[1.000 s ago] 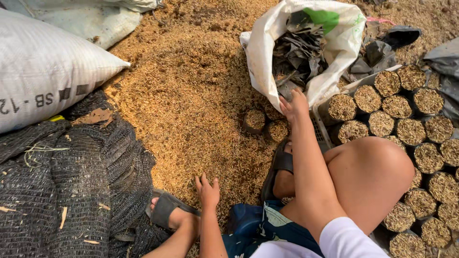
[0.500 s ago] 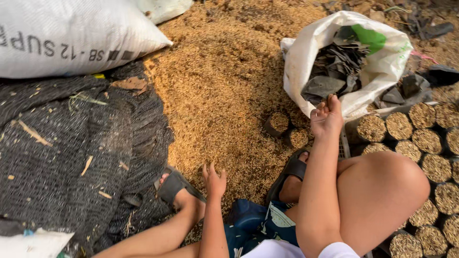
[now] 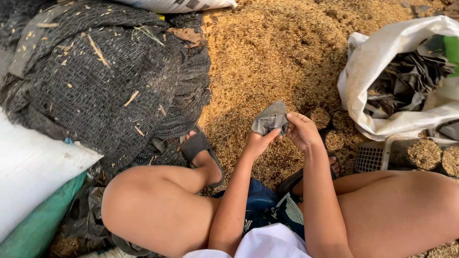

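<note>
Both hands up over the husk pile [image 3: 287,57]: left hand [image 3: 258,142] and right hand [image 3: 302,131] pinch a small dark plastic bag [image 3: 271,117] between fingers, mid-air, seemingly spreading its mouth. White sack [image 3: 382,62] of spare bags sits close right.

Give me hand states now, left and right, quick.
Left hand: closed on the lower edge of the small grey plastic bag.
Right hand: closed on the same bag, at its right side.
</note>
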